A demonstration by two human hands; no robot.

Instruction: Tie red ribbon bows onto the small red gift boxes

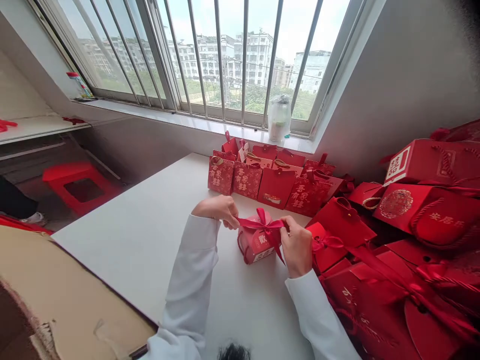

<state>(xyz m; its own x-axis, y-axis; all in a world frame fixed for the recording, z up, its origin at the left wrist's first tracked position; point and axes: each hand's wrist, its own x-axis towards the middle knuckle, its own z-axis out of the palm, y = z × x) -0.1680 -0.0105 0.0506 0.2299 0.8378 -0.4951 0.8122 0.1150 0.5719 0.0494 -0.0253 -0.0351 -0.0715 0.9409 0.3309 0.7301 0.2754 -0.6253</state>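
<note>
A small red gift box [259, 242] with pale lettering stands on the white table, with a dark pink ribbon [263, 225] tied in a bow across its top. My left hand [221, 210] pinches the bow at its left side. On the opposite side my right hand [297, 244] grips the bow's right part between thumb and fingers. One ribbon tail hangs down the box's right face, close to my right hand. A red cord loop lies against the box's left side.
Rows of red gift bags [245, 179] stand behind the box. Red boxes [397, 205] and bags pile up at the right. A plastic container [279, 119] sits on the windowsill. A red stool [83, 184] and cardboard [71, 295] are at the left.
</note>
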